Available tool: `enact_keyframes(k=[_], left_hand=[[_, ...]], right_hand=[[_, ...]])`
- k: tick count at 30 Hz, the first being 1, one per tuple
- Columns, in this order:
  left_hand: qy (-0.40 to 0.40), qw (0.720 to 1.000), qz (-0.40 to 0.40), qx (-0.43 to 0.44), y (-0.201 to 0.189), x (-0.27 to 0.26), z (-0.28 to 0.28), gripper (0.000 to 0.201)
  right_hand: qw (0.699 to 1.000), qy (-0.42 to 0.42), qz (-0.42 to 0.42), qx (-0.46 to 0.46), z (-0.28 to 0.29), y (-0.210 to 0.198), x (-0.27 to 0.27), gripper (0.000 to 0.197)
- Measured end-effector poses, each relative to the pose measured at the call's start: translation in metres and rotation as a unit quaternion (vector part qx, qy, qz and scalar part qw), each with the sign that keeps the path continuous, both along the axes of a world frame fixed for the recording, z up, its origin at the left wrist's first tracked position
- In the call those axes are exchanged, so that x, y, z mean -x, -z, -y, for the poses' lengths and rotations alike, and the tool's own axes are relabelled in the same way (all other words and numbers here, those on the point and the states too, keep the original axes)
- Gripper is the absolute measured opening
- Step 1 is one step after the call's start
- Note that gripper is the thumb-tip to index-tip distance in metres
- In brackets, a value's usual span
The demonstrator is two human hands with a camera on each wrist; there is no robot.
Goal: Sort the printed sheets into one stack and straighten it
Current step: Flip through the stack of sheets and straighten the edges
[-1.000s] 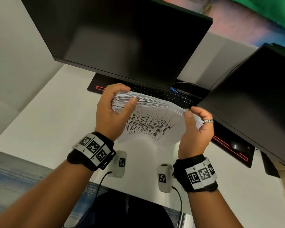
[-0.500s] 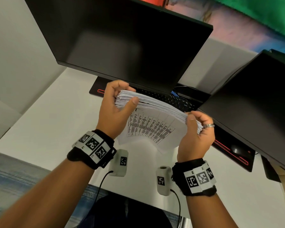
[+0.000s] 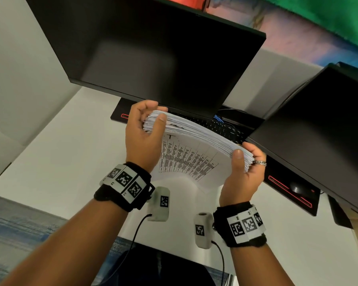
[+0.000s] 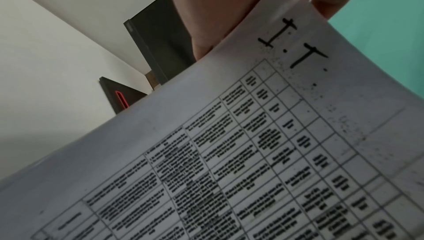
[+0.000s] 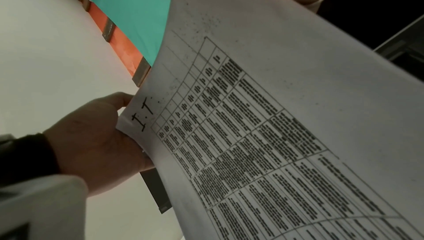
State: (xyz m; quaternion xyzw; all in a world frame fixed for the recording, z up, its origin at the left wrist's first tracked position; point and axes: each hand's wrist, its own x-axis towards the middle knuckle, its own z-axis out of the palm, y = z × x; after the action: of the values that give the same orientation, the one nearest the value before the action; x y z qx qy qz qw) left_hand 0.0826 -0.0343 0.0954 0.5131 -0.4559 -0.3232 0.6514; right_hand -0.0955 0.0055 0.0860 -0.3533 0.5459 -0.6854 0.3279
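At the far left of the head view, a white surface [image 3: 56, 153] is seen running back to a pale wall. Above it, a large dark monitor [image 3: 153, 56] is tilted toward the camera, and a black mat with a red stripe [image 3: 120, 115] lies under its lower edge. The left hand [image 3: 143, 137] is raised off the surface and is clamped on the left end of the stack of printed sheets [image 3: 196, 139], with the thumb laid over the near edge and the fingers curled round the far side. In the left wrist view the underside of the stack [image 4: 252, 153] is shown, printed with a ruled table and the large letters "I.T.". The stack is held in the air between both hands, sloping down to the right, its upper edges fanned and uneven, and its lowest sheet bowed downward. A black keyboard [image 3: 225, 126] is partly seen behind it. The right end of the stack is gripped by the right hand [image 3: 244, 168], thumb on the near side and fingers wrapped behind, a ring worn on one finger. A second dark monitor [image 3: 322, 129] stands at the far right. Marker bands are worn on both wrists.
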Motion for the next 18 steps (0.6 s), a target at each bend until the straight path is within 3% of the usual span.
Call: enact_keyframes(k=[3,8,11,15,18], left_hand=[[0.007,1.0,0.027,0.007,0.0,-0.001,0.0,0.019],[0.021,1.0,-0.014,0.0,-0.003,0.0,0.001,0.018],[0.023,0.999,-0.017,-0.02,-0.006,0.002,0.004,0.017],[0.021,0.991,-0.119,-0.062,-0.011,-0.003,0.01,0.013],[0.039,0.984,-0.151,-0.088,-0.011,-0.005,0.013,0.018]], right_hand=[[1.0,0.01,-0.004,-0.001,0.001,0.001,0.002,0.033],[1.0,0.005,-0.005,-0.007,0.001,0.002,0.003,0.032],[1.0,0.016,-0.012,-0.007,0.005,-0.002,0.004,0.02],[0.998,0.048,-0.013,-0.026,0.012,-0.006,0.006,0.007],[0.998,0.055,-0.005,-0.024,0.012,-0.005,0.006,0.008]])
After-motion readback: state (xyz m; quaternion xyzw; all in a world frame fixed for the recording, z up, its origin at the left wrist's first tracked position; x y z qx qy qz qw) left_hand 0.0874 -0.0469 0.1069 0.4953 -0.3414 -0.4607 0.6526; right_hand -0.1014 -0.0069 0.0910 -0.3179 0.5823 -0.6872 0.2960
